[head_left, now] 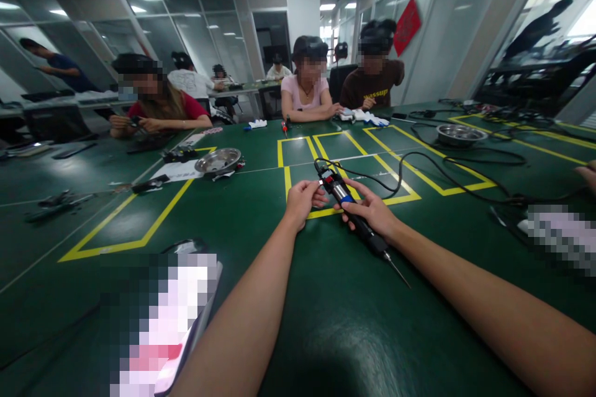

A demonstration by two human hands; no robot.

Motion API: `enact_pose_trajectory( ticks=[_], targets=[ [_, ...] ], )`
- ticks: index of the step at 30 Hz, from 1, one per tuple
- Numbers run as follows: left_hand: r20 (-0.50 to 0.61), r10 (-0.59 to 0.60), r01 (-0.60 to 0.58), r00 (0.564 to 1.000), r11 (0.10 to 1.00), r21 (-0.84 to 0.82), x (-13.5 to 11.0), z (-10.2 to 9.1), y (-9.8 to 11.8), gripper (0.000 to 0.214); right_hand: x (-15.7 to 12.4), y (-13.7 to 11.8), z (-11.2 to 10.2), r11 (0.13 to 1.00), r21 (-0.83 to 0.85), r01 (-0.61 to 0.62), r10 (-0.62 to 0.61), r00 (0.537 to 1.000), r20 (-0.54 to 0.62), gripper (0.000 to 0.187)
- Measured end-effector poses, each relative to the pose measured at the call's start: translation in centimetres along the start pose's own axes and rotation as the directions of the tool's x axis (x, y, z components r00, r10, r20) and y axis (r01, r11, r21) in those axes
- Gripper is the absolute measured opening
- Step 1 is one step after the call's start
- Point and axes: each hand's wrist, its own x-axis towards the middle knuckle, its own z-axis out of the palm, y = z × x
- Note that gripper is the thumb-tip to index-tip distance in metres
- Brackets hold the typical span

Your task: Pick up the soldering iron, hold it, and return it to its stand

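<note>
An electric screwdriver (pixel 358 214) with a black body and a blue band lies slanted across my right hand (pixel 372 211), its long thin bit pointing down toward me. My right fingers are wrapped round its middle. Close to its cable end, my left hand (pixel 305 201) is closed in a pinch. A tiny pale piece shows at the left fingertips, too small to name, and I cannot tell whether it is part of the screwdriver. From the tool's far end, a black cable (pixel 395 183) loops away to the right over the green table (pixel 326 316).
Yellow tape (pixel 139 243) marks rectangles on the table. Metal bowls stand left (pixel 218 161) and right (pixel 460 134). A blurred-out phone (pixel 172 322) lies by my left forearm. Tangled cables (pixel 516 201) spread at right. Several people sit across; white gloves (pixel 365 116) lie before two.
</note>
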Motion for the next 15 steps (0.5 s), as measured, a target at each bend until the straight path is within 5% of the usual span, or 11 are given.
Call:
enact_pose_trajectory(
  ticks=[15],
  targets=[
    [0.029, -0.077, 0.075, 0.997, 0.994, 0.075, 0.01, 0.22, 0.25, 0.022, -0.08, -0.18, -0.03, 0.998, 0.054, 0.013, -0.011, 0.999, -0.033, 0.086]
  ],
)
